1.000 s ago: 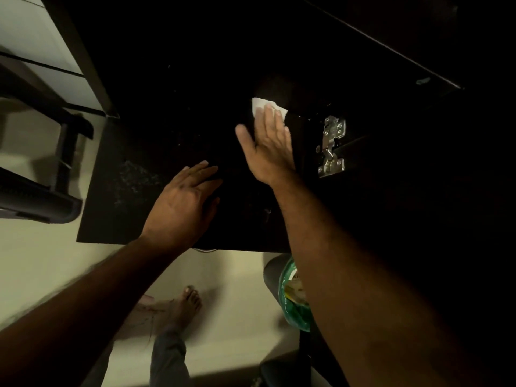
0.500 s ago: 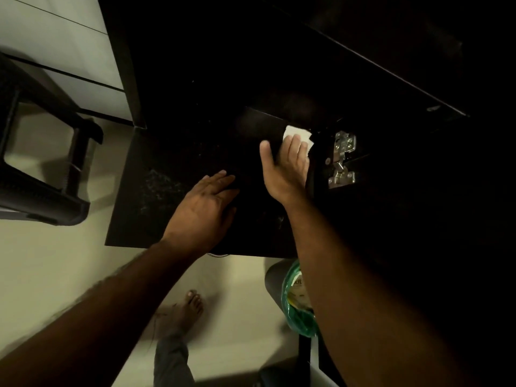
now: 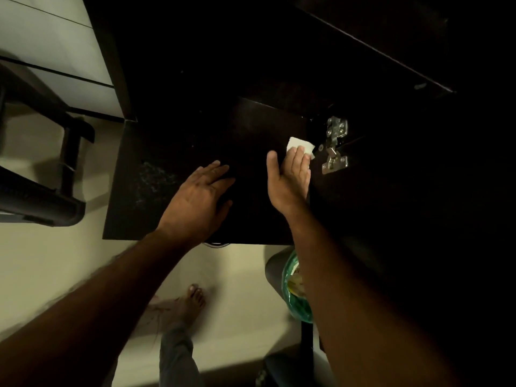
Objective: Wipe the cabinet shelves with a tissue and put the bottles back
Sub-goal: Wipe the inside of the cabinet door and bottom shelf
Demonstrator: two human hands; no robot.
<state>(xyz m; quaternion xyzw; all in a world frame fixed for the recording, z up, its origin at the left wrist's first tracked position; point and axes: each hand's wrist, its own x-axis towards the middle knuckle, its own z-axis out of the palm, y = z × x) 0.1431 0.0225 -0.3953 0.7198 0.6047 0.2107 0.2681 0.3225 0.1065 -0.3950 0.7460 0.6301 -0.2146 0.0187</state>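
Observation:
A dark cabinet shelf [image 3: 156, 174] stretches in front of me, with a dusty patch on its left part. My right hand [image 3: 289, 181] presses a white tissue [image 3: 300, 145] flat against the shelf's right end, close to the side wall. Only the tissue's far corner shows past my fingertips. My left hand [image 3: 199, 203] rests flat on the shelf, fingers spread, just left of the right hand. No bottles are visible.
A silver door hinge [image 3: 335, 145] sits on the cabinet side right of the tissue. A green bag [image 3: 293, 289] lies below the shelf edge by my right forearm. A dark chair [image 3: 42, 191] stands at left. My bare foot [image 3: 190, 303] is on the pale floor.
My right hand has slid the tissue to the right and toward me along the shelf, ending next to the hinge. My left hand stays flat in place.

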